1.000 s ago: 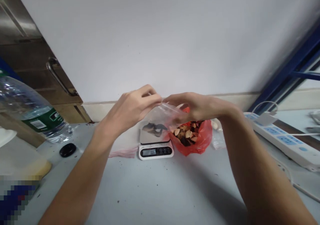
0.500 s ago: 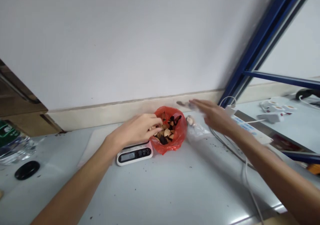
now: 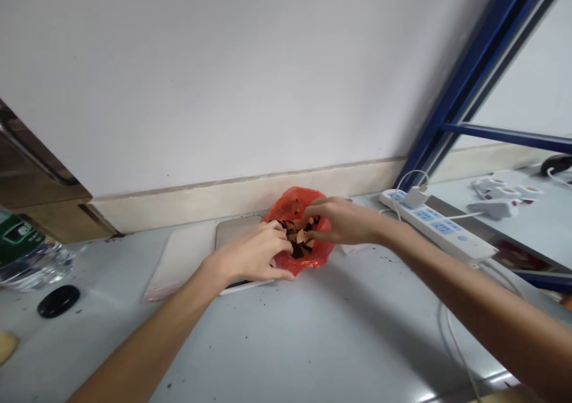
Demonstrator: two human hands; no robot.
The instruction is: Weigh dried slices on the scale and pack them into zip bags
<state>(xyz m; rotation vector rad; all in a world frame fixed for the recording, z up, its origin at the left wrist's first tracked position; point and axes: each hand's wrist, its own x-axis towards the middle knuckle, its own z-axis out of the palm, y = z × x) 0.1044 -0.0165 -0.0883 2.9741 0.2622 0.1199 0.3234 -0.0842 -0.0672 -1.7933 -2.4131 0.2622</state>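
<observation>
A red plastic bag (image 3: 322, 256) stands open-mouthed on the grey surface, holding dried tan and black pieces (image 3: 298, 236). My left hand (image 3: 259, 253) grips the near left rim of the bag, its thumb low on the outside. Over the right side of the mouth, my right hand (image 3: 339, 220) reaches in with thumb and fingers apart; no piece shows between them. Left of the bag lies a white digital scale (image 3: 236, 231) with a metallic plate. My left hand hides its display.
A folded white cloth or paper (image 3: 179, 260) lies left of the scale. Farther left are a clear bottle (image 3: 31, 260) and a black round lid (image 3: 59, 301). A white power strip (image 3: 447, 227) with cables lies right, by a blue frame (image 3: 429, 135). A wall (image 3: 241, 93) stands behind.
My right hand has come left from beside the wall to the bag's mouth; the blurred thing near its fingers is gone from there. My left hand has shifted to the near rim, covering the scale's display.
</observation>
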